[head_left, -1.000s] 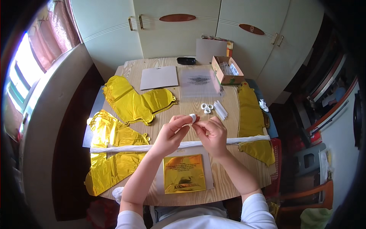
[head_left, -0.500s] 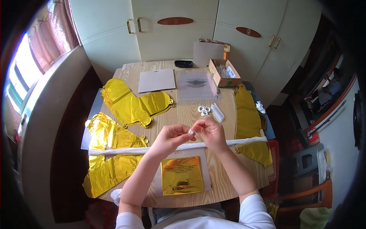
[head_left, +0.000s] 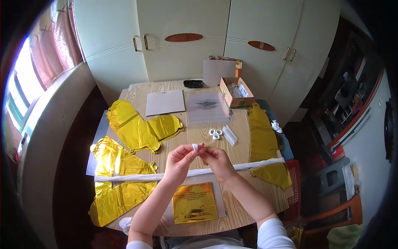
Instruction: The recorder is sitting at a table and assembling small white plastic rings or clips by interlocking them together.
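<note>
Over the middle of the table, my left hand [head_left: 180, 161] is closed, with a small coil of white string [head_left: 195, 147] at its fingertips. My right hand [head_left: 217, 162] meets it there, its thumb and fingers pinched together against the coil. Three similar small white coils [head_left: 215, 133] lie just beyond my hands, beside several thin clear-white sticks [head_left: 230, 135]. Beneath my wrists a long white bundle of strands [head_left: 137, 177] runs across the table. Nearest me lies a square gold foil packet [head_left: 195, 205] on a pale sheet.
Flat gold foil balloons lie at left [head_left: 124, 153] and right [head_left: 263, 135]. At the back are a grey-white card [head_left: 165, 103], a clear plastic bag [head_left: 207, 114], a black case [head_left: 193, 84] and a cardboard box [head_left: 237, 101] with packets. A red basket [head_left: 292, 182] stands off the right edge.
The view has tilted up, so the table sits lower in the picture. My hands have turned a little, and the white coil now shows more plainly at my left fingertips.
</note>
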A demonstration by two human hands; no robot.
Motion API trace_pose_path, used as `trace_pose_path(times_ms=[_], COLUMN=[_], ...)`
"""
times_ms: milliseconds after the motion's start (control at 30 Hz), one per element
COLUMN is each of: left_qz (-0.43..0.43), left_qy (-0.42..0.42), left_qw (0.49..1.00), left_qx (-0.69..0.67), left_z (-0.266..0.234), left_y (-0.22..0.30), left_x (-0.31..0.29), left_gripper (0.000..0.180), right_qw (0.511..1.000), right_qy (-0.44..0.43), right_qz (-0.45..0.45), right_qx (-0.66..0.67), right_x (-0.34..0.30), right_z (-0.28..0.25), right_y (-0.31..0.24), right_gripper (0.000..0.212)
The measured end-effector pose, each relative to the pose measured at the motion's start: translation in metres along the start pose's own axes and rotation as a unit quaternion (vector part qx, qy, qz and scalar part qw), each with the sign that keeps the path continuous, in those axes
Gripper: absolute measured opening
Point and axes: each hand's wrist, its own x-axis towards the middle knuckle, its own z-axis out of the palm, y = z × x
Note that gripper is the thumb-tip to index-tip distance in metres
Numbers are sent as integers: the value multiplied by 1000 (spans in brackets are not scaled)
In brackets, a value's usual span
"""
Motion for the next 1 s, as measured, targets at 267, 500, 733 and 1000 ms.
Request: trace_pose_path(times_ms=[267,500,733,1000], left_qz=[-28,-129,-166,-191], left_qy=[-34,-102,-123,-29], left_qw=[999,986,978,981], left_qx=[27,29,6,-24], left_z=[-7,-11,-6,-2], left_y=[12,22,22,22], left_x=[4,3,1,2], left_gripper=[14,12,14,16], right_qw=[969,993,995,992], right_qy=[33,-89,-82,-27], right_qz=[-210,-74,-52,-83], right_qx=[-125,-18,-19,-94], right_x=[0,-1,0,7], right_z=[-6,-11,-14,-30], right_y=[-17,-23,-19,-21], right_gripper=[17,15,3,4])
